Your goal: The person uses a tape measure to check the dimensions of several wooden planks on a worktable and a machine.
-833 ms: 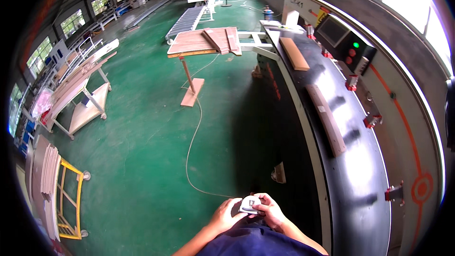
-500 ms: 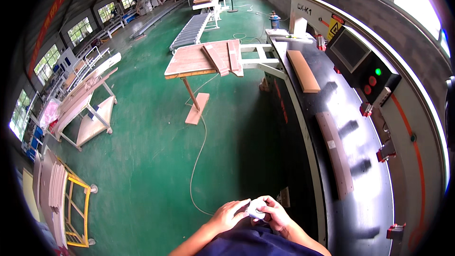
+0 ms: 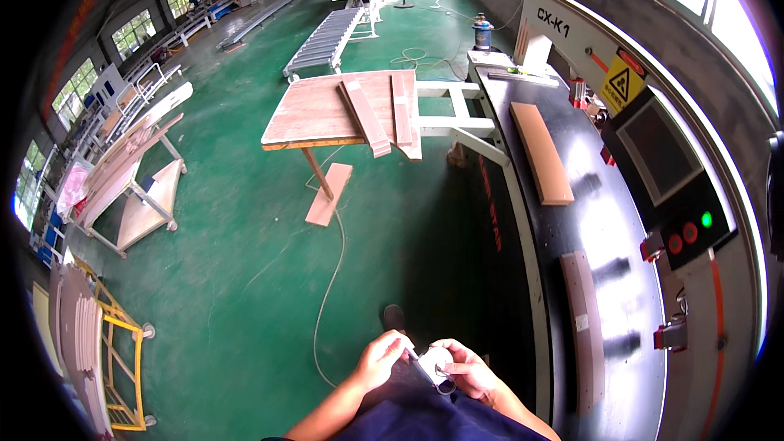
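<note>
My right hand [image 3: 465,370] grips a small, pale, rounded object [image 3: 434,358] with a dark loop hanging from its lower side. I cannot make out exactly what kind of thing it is. Close by on the left, my left hand [image 3: 382,358] has its fingers pinched together at a thin grey piece that meets the object's left edge. Both hands are low in front of my dark blue clothing. On the black machine bed [image 3: 549,233] to my right lie a brown board [image 3: 581,331] and, farther off, a lighter board [image 3: 541,153].
The machine's control panel [image 3: 665,159] overhangs the bed at right. Ahead stands a wooden tabletop [image 3: 306,110] with two narrow boards. A cable [image 3: 325,310] crosses the green floor. At left are a yellow trolley of panels [image 3: 122,359] and a board cart [image 3: 151,200]. A person works far ahead.
I have moved forward, so the bed, panel and table appear nearer. My left hand has drawn slightly away from the pale object, with a thin grey piece now showing between.
</note>
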`<state>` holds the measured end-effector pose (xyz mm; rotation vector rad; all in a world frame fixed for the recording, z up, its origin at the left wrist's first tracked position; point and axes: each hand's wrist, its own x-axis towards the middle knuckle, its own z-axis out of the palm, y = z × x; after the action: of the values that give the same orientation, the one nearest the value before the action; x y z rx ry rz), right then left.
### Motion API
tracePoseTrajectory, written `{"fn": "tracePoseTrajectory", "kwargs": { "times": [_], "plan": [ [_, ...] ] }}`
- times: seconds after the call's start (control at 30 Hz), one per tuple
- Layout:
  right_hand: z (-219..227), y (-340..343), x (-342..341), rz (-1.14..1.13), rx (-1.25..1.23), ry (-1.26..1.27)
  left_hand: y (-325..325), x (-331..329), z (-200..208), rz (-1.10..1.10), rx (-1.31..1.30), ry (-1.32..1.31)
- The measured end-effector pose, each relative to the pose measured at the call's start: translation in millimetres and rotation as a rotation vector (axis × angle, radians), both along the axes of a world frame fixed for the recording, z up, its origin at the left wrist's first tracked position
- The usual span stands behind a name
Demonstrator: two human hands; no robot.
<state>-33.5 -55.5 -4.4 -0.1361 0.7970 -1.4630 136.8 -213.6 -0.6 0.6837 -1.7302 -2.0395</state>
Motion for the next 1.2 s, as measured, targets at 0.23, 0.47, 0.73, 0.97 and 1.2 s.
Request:
{"fn": "tracePoseTrajectory", "kwargs": {
  "times": [0.23,0.47,0.73,0.97,1.2],
  "plan": [
    [32,-107,-77,0.24,-0.019,0.011,-141,-106,15,0.026,0.269,0.294],
    [39,-219,-125,0.246,-0.209,-0.182,-243,-180,47,-0.227,0.254,0.32],
    [23,-326,-203,0.468,-0.083,-0.008,-350,-247,35,-0.075,0.266,0.311],
    [10,-412,-298,0.521,-0.04,0.188,-433,-312,50,-0.077,0.028,0.193],
    [15,-472,-386,0.535,0.126,0.378,-490,-343,35,-0.119,0.286,0.047]
  ]
}}
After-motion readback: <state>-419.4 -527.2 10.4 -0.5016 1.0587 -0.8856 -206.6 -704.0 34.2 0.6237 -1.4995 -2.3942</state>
